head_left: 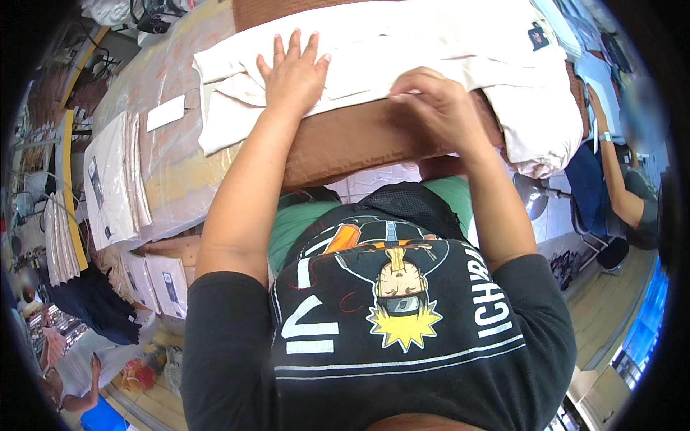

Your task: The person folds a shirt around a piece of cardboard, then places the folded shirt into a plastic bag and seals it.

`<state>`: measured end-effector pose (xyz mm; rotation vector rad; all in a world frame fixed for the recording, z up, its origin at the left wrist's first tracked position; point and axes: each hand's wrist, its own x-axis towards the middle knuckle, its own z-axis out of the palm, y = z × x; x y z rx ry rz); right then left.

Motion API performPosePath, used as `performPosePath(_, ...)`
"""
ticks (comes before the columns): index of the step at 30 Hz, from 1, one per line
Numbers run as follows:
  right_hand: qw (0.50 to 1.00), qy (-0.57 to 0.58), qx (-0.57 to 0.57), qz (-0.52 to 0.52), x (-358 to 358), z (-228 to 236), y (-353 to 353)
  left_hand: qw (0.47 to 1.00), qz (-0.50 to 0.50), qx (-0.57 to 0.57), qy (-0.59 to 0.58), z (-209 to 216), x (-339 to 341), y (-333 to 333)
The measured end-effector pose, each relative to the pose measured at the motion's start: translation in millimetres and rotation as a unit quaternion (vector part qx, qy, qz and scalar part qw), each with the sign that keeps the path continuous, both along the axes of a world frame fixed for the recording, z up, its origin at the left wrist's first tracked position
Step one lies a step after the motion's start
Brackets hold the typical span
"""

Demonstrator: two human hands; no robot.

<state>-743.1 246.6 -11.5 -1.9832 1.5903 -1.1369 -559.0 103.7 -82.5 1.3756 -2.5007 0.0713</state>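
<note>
Here's the plastic-covered table (180, 171), stretching away to the left; beside it the brown padded board (345, 140), and across that lies the white garment (431, 39), its right end drooping over the near edge; folded pale garments (111, 172) sit at left; the left hand (296, 82) is flat on the cloth, fingers spread wide, gripping nothing; the right hand (440, 104) hovers by the front edge, fingers curled, whether pinching fabric I cannot tell; smallest, a white card (166, 113).

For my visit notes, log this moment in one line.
Left hand: spread on white garment | right hand: curled by garment's near edge, contact unclear | brown cover: beneath
</note>
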Motion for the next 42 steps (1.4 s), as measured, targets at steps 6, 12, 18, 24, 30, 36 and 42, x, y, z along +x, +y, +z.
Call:
performPosePath(6, 0.851, 0.264, 0.411, -0.194, -120.5, 55.7, 143.1, 0.992, 0.023, 0.127, 0.011, 14.0, 5.6, -12.6)
performPosePath(12, 0.866, 0.313, 0.11, -0.373, -177.1, 117.8, 136.6, 0.989, -0.095, 0.052, 0.1, 52.1, -71.2, -8.2)
performPosePath(18, 0.877, 0.344, -0.121, -0.313, -210.1, 25.1, -40.3, 0.986, -0.135, 0.07, 0.066, 35.8, -157.6, 3.6)
performPosePath(24, 0.878, 0.411, 0.056, -0.237, -193.5, -38.1, -63.8, 0.992, -0.108, 0.061, 0.009, 16.9, -175.0, 21.0)
performPosePath(30, 0.891, 0.265, 0.013, -0.367, -246.0, 4.1, -31.5, 0.992, -0.11, 0.057, -0.003, 18.2, -173.9, 21.4)
performPosePath(36, 0.869, 0.134, 0.297, -0.372, -268.1, 27.1, -36.9, 0.99, -0.127, 0.063, 0.028, 24.3, -178.4, 24.2)
performPosePath(42, 0.853, 0.021, 0.411, -0.321, -279.5, 40.8, -47.9, 0.962, -0.246, 0.03, 0.112, 29.0, -199.3, 50.2)
